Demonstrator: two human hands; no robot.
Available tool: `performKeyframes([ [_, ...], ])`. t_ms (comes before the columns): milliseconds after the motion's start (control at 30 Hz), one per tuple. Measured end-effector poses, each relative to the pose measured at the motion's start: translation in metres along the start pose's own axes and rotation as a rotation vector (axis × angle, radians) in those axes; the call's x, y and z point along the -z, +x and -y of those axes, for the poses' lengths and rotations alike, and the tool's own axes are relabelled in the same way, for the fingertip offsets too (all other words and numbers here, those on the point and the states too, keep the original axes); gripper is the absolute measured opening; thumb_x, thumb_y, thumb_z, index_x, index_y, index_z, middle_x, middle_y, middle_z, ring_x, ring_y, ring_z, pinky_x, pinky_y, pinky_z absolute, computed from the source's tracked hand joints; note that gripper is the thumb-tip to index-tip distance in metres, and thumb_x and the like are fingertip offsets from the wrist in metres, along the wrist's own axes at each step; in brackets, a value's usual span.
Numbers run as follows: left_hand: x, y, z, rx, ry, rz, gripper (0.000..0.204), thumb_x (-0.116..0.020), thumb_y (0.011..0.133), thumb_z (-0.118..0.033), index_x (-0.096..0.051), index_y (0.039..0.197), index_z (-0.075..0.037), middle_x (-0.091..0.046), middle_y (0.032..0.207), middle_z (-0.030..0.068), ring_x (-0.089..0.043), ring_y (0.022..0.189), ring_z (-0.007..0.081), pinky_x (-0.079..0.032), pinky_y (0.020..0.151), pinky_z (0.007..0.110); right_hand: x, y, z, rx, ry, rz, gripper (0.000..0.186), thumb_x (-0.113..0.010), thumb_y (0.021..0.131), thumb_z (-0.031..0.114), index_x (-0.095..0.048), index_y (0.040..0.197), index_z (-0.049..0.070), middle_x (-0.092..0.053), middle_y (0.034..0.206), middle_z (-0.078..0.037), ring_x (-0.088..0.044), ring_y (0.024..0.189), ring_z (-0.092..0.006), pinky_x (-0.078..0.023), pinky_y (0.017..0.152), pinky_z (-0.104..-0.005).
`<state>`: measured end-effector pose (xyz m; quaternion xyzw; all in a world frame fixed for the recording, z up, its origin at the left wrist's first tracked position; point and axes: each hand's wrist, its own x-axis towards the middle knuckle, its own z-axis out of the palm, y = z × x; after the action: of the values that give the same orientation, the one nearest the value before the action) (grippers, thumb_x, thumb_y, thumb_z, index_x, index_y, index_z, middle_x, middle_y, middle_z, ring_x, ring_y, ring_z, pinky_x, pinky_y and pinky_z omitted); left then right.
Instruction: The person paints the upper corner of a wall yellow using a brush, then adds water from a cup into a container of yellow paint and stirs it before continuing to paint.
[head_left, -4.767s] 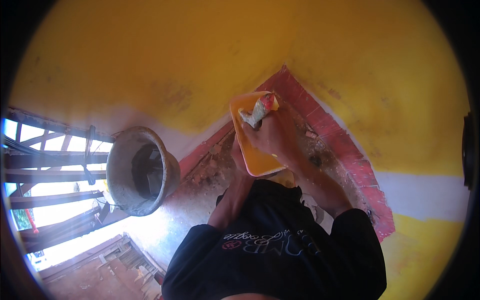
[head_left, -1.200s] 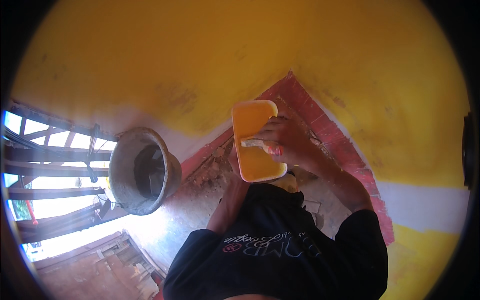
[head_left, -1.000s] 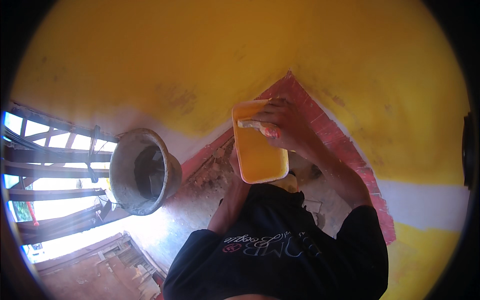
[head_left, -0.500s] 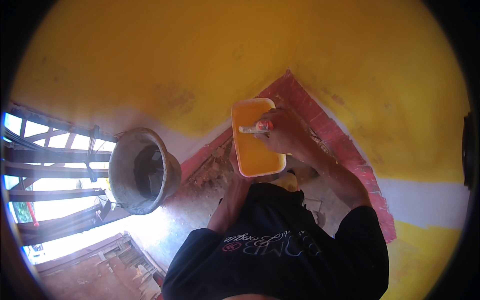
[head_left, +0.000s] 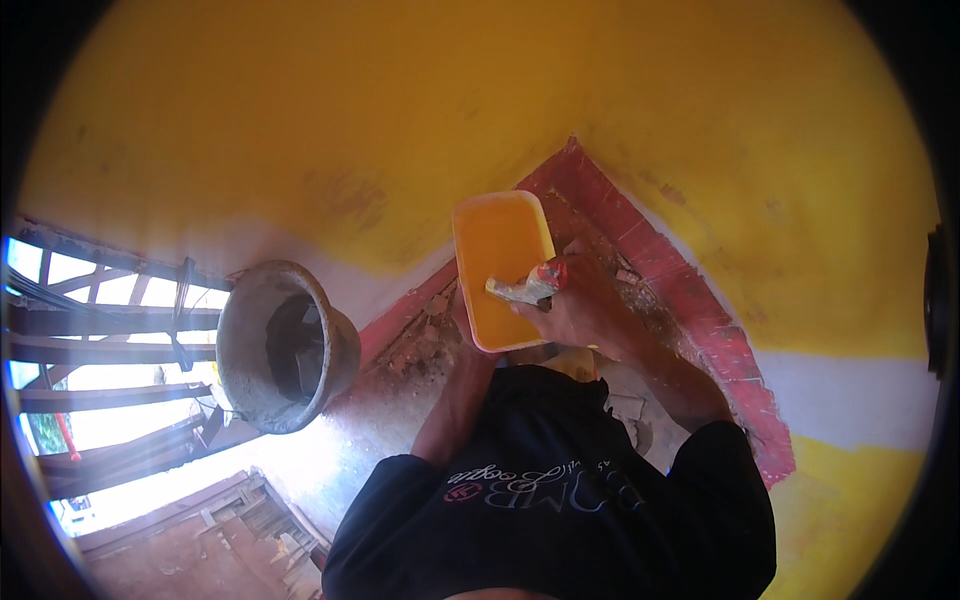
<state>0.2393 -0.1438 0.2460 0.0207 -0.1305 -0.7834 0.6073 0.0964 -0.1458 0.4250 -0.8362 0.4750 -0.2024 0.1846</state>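
- Paint tray (head_left: 502, 262), rectangular and yellow, is sitting at the middle of your view in front of the yellow wall (head_left: 420, 110); everything below is being placed against it.
- Your left hand (head_left: 462, 318) is gripping the tray from beneath at its lower left corner; mostly hidden behind the tray, its fingers look wrapped around the rim, though how tightly I cannot tell.
- Your right hand (head_left: 580, 308) is closing around the red handle of a paintbrush (head_left: 528, 287) just right of the tray, fingers curled fully round it.
- The brush's bristle end is lying across the tray's lower right part, touching the yellow paint inside.
- Compared with a second ago, you are holding the tray slightly flatter, and the brush is pointing further in over the paint; half a second back it was crossing higher up the tray. Judging by that, you are working the bristles down through the paint, so loading looks to be under way rather than finished.
- The red band (head_left: 690, 300) painted along the wall's base is running up from behind the tray and off to its right.
- A grey mortar-crusted bucket (head_left: 285, 345) is resting well left of the tray, apart from both hands.
- Rubble-strewn floor (head_left: 420, 360) is showing just below and left of the tray.
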Motion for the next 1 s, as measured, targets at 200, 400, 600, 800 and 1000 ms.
performKeyframes([
  [200, 0.008, 0.007, -0.001, 0.021, -0.116, -0.070, 0.053, -0.037, 0.097, -0.041, -0.039, 0.138, -0.008, -0.048, 0.136, 0.0139, -0.052, 0.119, 0.0291, -0.042, 0.101, 0.043, 0.002, 0.000, -0.002, 0.085, 0.090, 0.020, 0.023, -0.079, 0.065, 0.022, -0.072, 0.082, 0.008, -0.068, 0.077, -0.011, -0.059, 0.082, -0.0299, -0.043, 0.081, -0.0395],
  [400, 0.009, 0.012, -0.002, 0.010, -0.065, -0.097, 0.051, -0.037, 0.097, -0.040, -0.040, 0.137, -0.008, -0.049, 0.134, 0.0137, -0.053, 0.118, 0.0288, -0.043, 0.100, 0.043, 0.005, 0.007, -0.008, 0.143, 0.045, 0.112, 0.035, -0.078, 0.062, 0.023, -0.068, 0.093, 0.009, -0.067, 0.088, -0.013, -0.060, 0.091, -0.0309, -0.041, 0.091, -0.0415],
  [600, -0.007, 0.010, -0.005, 0.010, -0.049, -0.080, 0.051, -0.037, 0.097, -0.039, -0.041, 0.136, -0.008, -0.050, 0.132, 0.0135, -0.053, 0.116, 0.0286, -0.044, 0.099, 0.043, 0.001, 0.019, -0.013, 0.070, 0.001, 0.341, 0.038, -0.077, 0.061, 0.024, -0.066, 0.094, 0.008, -0.065, 0.095, -0.014, -0.061, 0.093, -0.0337, -0.041, 0.091, -0.0437],
  [800, -0.016, 0.005, -0.008, 0.004, -0.023, -0.077, 0.050, -0.037, 0.097, -0.038, -0.041, 0.136, -0.007, -0.051, 0.130, 0.0133, -0.054, 0.115, 0.0285, -0.044, 0.099, 0.042, -0.019, 0.018, -0.015, -0.022, 0.073, 0.131, 0.036, -0.077, 0.063, 0.022, -0.065, 0.094, 0.007, -0.066, 0.089, -0.016, -0.062, 0.088, -0.0349, -0.043, 0.088, -0.0438],
  [1000, -0.020, 0.003, -0.008, -0.011, 0.003, -0.074, 0.049, -0.037, 0.097, -0.037, -0.041, 0.135, -0.006, -0.053, 0.127, 0.0131, -0.055, 0.113, 0.0280, -0.045, 0.098, 0.042, -0.015, 0.034, -0.011, -0.012, 0.020, 0.061, 0.027, -0.074, 0.066, 0.019, -0.067, 0.089, 0.006, -0.066, 0.085, -0.015, -0.063, 0.087, -0.0344, -0.045, 0.085, -0.0450],
])
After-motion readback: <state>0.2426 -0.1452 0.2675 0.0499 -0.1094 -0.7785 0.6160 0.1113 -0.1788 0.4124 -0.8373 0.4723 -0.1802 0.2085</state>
